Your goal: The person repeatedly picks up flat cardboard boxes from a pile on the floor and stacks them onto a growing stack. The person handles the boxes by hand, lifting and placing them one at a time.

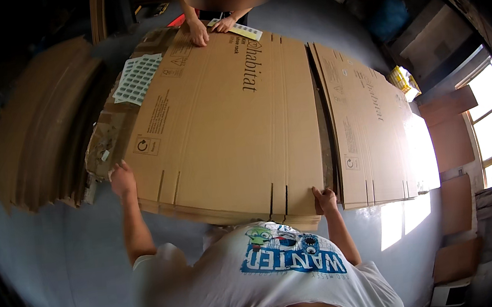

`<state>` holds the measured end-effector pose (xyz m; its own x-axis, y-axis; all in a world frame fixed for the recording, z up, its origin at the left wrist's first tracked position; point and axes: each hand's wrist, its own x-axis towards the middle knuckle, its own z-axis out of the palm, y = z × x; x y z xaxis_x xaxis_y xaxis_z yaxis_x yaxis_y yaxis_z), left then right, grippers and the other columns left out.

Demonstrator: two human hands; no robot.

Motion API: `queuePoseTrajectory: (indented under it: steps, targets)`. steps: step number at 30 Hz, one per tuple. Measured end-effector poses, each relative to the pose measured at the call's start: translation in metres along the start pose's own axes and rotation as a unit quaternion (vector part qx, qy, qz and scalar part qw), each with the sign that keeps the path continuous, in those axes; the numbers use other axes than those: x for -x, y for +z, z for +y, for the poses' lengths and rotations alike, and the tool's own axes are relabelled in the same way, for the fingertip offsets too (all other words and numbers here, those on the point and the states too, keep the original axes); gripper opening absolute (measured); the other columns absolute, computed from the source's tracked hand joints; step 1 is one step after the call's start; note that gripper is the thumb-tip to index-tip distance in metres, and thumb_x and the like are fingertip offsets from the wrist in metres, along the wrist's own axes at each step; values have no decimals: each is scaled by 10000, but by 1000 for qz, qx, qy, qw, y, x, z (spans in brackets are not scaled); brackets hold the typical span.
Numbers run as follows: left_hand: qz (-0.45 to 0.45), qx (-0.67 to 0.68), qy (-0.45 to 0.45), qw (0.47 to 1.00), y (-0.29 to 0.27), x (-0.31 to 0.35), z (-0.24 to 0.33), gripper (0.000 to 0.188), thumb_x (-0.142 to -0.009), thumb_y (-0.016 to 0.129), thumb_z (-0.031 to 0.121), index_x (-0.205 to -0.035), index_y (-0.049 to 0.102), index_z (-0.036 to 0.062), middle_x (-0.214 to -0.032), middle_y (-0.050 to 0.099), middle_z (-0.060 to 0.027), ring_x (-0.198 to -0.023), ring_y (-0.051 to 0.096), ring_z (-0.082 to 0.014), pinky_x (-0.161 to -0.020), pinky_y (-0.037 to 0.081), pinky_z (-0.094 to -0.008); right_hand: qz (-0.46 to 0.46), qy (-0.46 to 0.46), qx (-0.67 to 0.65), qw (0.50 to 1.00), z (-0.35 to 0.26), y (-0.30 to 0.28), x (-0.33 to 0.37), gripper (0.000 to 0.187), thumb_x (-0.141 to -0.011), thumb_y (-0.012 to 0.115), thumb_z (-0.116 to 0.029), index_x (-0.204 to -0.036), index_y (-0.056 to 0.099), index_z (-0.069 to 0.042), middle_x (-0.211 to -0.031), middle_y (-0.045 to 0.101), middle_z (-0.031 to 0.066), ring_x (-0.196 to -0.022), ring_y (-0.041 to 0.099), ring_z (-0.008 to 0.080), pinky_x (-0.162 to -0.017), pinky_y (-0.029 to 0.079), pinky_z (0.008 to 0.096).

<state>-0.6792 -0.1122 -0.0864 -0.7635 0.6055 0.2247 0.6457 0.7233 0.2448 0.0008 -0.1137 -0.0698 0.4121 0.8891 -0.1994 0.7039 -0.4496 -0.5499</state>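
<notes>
Fingers of the left hand [122, 179] curl over the near left corner of the large flat brown cardboard sheet [224, 120] topping a stack; the right hand [325, 200] clamps its near right edge, beside a second cardboard stack [369, 128]

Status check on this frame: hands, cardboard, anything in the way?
Left hand and right hand grip the near edge of the flat cardboard sheet. Co-worker's hands press the far edge. Second cardboard stack lies alongside right, sticker sheet at far left.
</notes>
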Motion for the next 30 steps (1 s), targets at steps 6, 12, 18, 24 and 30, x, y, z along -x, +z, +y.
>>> queuePoseTrajectory:
  steps: [6,12,18,24,30]
  targets:
    - [33,-15,-1,999,-20,18,22,419,-970,329,408,-968,572,67,-816,630,-113,-696,628,-308,-574,532,-456,-14,-6,-37,999,25,7,-8,506,-715,753,-432,-748,601,50,-679,612,96,-637,560,152,-579,461,328]
    - [62,8,-13,998,-8,12,14,379,-953,360,420,-957,541,87,-852,628,-135,-721,624,-333,-573,516,-468,-13,-15,-40,999,25,11,-10,507,-717,745,-429,-748,614,59,-663,612,95,-617,557,153,-571,461,322]
    - [56,2,-30,998,-11,12,16,378,-949,350,435,-960,538,107,-882,629,-146,-765,625,-342,-584,516,-468,4,-30,5,1000,14,7,-8,562,-694,742,-468,-781,636,77,-701,643,146,-646,603,199,-602,478,342]
    - [32,4,-40,999,-20,16,33,374,-945,355,434,-971,539,111,-883,632,-133,-778,631,-323,-604,525,-462,9,-17,19,1000,34,6,-17,595,-684,734,-503,-779,644,78,-723,645,181,-694,620,250,-637,483,368]
    - [15,-18,-53,998,-24,16,22,386,-944,357,438,-966,541,99,-887,634,-121,-771,635,-315,-597,531,-454,-22,-9,14,1000,9,2,-6,602,-688,725,-514,-776,642,76,-733,644,191,-714,626,275,-646,483,378]
